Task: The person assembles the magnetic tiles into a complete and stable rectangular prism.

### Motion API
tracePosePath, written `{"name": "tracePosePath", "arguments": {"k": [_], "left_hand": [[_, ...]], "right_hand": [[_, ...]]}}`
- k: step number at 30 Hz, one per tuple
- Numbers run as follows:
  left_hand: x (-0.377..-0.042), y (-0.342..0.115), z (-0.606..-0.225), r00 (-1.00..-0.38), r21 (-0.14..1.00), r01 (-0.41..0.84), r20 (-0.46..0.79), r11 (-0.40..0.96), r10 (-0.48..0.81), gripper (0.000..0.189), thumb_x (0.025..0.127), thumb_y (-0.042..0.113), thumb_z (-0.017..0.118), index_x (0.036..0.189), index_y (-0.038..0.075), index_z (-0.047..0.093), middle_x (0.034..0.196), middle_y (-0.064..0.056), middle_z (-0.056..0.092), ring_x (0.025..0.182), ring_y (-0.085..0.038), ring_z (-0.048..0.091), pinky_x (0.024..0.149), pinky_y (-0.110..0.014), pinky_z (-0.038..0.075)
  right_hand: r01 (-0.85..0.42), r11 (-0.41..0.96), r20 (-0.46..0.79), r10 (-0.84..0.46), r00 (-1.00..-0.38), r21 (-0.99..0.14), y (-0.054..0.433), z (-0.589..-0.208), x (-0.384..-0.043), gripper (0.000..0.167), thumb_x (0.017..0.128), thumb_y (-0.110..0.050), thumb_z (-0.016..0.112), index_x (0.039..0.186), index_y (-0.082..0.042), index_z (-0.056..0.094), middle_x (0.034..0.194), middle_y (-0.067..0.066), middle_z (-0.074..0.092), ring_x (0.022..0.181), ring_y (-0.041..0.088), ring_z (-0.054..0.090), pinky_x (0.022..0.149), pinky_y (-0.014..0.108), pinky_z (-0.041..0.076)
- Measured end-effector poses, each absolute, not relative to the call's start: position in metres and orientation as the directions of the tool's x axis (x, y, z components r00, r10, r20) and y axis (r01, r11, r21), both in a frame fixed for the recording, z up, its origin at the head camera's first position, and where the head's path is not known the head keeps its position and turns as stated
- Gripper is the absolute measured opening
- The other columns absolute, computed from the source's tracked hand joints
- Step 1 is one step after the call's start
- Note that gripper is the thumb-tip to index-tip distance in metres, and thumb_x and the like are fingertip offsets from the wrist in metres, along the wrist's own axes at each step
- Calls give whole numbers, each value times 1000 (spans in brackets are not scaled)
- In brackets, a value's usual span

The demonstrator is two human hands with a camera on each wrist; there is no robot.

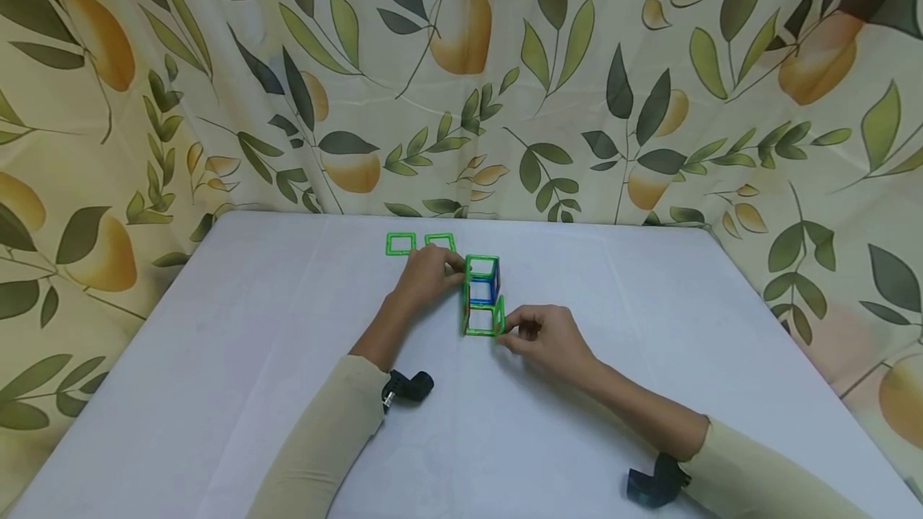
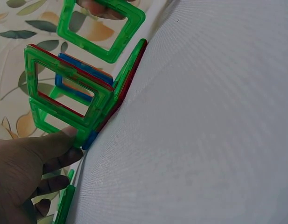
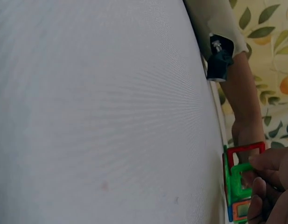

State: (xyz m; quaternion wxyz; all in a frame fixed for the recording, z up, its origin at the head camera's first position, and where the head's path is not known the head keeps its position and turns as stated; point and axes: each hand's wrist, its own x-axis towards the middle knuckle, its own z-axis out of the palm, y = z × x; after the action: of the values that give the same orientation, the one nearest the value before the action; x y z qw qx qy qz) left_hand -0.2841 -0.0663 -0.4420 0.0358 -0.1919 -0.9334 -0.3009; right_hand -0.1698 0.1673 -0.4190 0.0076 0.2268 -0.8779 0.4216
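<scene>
Beige sleeves [image 1: 324,431] come nearest us; beyond, on the surface [image 1: 216,391], we see the left hand [image 1: 427,275] pinching the far-left side of a tile structure [image 1: 481,305], the right hand [image 1: 551,339] pinching a green square [image 1: 501,315] at its near right.

Two hands [image 1: 431,271] [image 1: 551,339], one pinched frame [image 1: 500,315], two loose frames [image 1: 401,253] [image 1: 440,237], one structure [image 1: 481,307]

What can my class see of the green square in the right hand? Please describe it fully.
The green square is an open frame with rounded corners and an open middle. It looks like shiny, slightly see-through plastic, with darker patches along its rim, and appears whole. The right hand pinches it at one side, holding it roughly on edge at the right of the near end of the coloured build. Whether it touches the build, I cannot tell.
</scene>
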Motion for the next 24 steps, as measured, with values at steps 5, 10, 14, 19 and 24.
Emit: {"name": "tracePosePath", "arguments": {"k": [5,10,14,19,24], "left_hand": [[-285,-67,-442,-921,549,385,183,742,342,17,97,20,79,113,14,82,109,1,79,114,-20,65,102,-48,40],[-284,-67,-441,-924,545,379,174,748,341,18,97,20,79,113,14,82,109,1,78,113,-20,65,103,-48,40],[-284,-67,-441,-926,548,374,172,748,337,18,97,20,79,113,14,82,109,2,78,111,-20,65,102,-48,39],[-283,-67,-441,-926,556,373,171,743,337,19,97,20,79,114,14,82,110,1,78,111,-20,65,103,-49,39],[-284,-67,-440,-924,549,377,167,746,344,20,97,21,79,115,13,81,111,1,78,114,-21,64,105,-49,39]], "right_hand": [[-395,548,195,-387,-901,-738,167,-419,-172,9,85,-2,85,91,-8,81,71,-3,67,62,12,52,55,25,43],[-392,562,186,-388,-903,-728,167,-420,-174,8,86,-3,85,91,-7,81,72,-4,68,63,12,53,56,25,43],[-397,572,189,-389,-902,-717,167,-420,-175,8,86,-3,85,92,-7,81,72,-5,68,62,12,52,55,25,43],[-393,586,185,-383,-905,-708,166,-420,-176,8,86,-3,85,92,-7,80,70,-6,66,61,12,52,55,25,42],[-391,591,187,-377,-907,-706,165,-418,-177,8,86,-3,84,92,-7,80,69,-6,65,61,12,51,55,25,42]]}}
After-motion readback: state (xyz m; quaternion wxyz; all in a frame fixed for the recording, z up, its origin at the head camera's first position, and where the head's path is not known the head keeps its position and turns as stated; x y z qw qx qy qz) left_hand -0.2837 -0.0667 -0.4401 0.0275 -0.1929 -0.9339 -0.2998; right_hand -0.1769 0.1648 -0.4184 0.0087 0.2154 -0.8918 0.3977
